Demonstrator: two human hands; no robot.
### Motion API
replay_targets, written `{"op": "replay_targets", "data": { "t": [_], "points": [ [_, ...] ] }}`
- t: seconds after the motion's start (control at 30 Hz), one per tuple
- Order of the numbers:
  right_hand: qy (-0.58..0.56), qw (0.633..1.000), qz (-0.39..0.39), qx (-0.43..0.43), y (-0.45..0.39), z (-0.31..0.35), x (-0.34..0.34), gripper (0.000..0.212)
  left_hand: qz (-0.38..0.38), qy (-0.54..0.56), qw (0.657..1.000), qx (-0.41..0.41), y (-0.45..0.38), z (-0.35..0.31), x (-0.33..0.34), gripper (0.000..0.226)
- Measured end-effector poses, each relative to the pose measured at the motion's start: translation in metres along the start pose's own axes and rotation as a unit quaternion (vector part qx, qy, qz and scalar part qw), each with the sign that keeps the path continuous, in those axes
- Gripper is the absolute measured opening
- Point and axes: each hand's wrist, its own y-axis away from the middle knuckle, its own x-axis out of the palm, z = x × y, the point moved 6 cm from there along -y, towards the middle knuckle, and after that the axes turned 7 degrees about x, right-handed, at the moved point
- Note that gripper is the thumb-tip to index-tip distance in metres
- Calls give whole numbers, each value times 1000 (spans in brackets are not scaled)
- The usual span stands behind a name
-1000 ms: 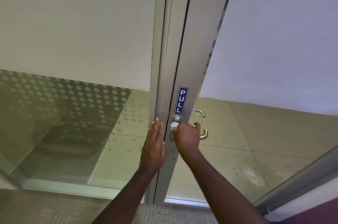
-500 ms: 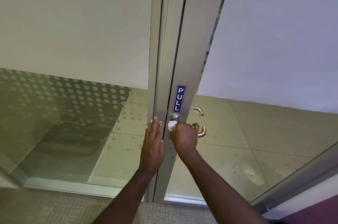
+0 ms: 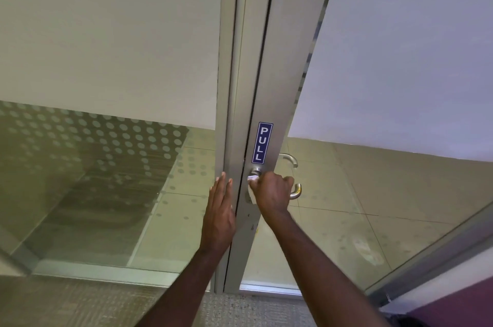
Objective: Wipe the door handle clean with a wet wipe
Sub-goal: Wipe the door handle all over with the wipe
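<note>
While my left hand [image 3: 219,216] stays flat and open against the door frame [image 3: 226,118], my right hand [image 3: 272,193] remains closed on the wet wipe [image 3: 252,180] around the door handle [image 3: 295,193], seemingly nudged slightly toward its base.

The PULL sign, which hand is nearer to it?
Right. The right hand grips the handle with a wipe just below the PULL sign; the left hand lies flat on the frame, lower and leftward.
</note>
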Motion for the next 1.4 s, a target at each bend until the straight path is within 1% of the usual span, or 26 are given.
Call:
{"op": "replay_targets", "data": {
  "t": [0.07, 0.1, 0.17, 0.2, 0.27, 0.37, 0.43, 0.5, 0.57, 0.6, 0.67, 0.77, 0.83, 0.97, 1.03, 1.07, 1.1, 1.17, 1.2, 1.23, 1.27, 1.33, 1.37, 1.4],
  "points": [
    [101, 986, -15, -135, 11, -4, -1, 9, 2, 1, 1000, 0, 0, 1, 4, 71],
    [124, 973, -18, -194, 15, -11, -1, 7, 4, 3, 1000, 3, 0, 1, 7, 71],
    [139, 950, -34, -278, 17, -33, -7, 9, 10, 6, 1000, 12, -1, -2, 12, 70],
    [144, 938, -53, -310, 16, -45, -11, 9, 14, 6, 1000, 15, -2, -3, 15, 70],
    [142, 922, -92, -347, 11, -67, -21, 16, 19, 6, 1000, 20, -4, -6, 19, 69],
    [114, 920, -122, -355, 5, -91, -30, 27, 21, 8, 999, 29, -6, -7, 22, 67],
    [72, 936, -131, -318, 2, -108, -33, 31, 19, 3, 999, 40, -6, -8, 21, 64],
    [25, 955, -148, -257, 2, -123, -33, 40, 10, 2, 999, 44, -6, -8, 18, 60],
    [-17, 959, -171, -225, 8, -128, -27, 45, 4, 4, 999, 41, -7, -8, 17, 60],
    [-41, 959, -176, -220, 12, -127, -24, 43, 3, 3, 999, 41, -6, -7, 17, 59],
    [-101, 959, -171, -202, 16, -124, -21, 33, 3, -1, 999, 41, -6, -5, 18, 60],
    [-201, 966, -125, -102, 5, -119, -16, 13, 0, -3, 999, 37, -6, -4, 18, 61],
    [-283, 953, -108, -21, -3, -117, -10, 15, -2, -3, 999, 42, -6, -7, 19, 62],
    [-393, 908, -86, 120, -9, -117, 2, 27, -7, 1, 998, 64, -8, -11, 19, 64],
    [-457, 868, -55, 185, -13, -120, 9, 35, -10, 0, 998, 69, -9, -11, 16, 64],
    [-502, 834, -33, 226, -14, -122, 13, 35, -10, 2, 998, 69, -8, -10, 15, 64],
    [-553, 789, -8, 267, -15, -124, 18, 32, -11, 3, 998, 68, -7, -9, 13, 65],
    [-656, 678, 41, 328, -13, -124, 27, 23, -11, 4, 998, 61, -5, -6, 11, 67],
    [-696, 625, 60, 350, -9, -124, 31, 19, -11, 4, 998, 57, -4, -5, 10, 68],
    [-725, 581, 74, 361, -6, -124, 32, 15, -10, 5, 998, 55, -3, -4, 9, 69],
    [-750, 544, 84, 366, -2, -123, 32, 14, -9, 5, 998, 55, -2, -3, 9, 70],
    [-782, 482, 96, 382, 8, -122, 35, 15, -8, 4, 999, 54, -1, -3, 9, 70],
    [-794, 452, 100, 395, 13, -123, 38, 11, -8, 4, 999, 51, -1, -2, 9, 70],
    [-804, 429, 107, 398, 16, -122, 40, 8, -7, 6, 999, 49, -2, -2, 9, 69]
  ]
}}
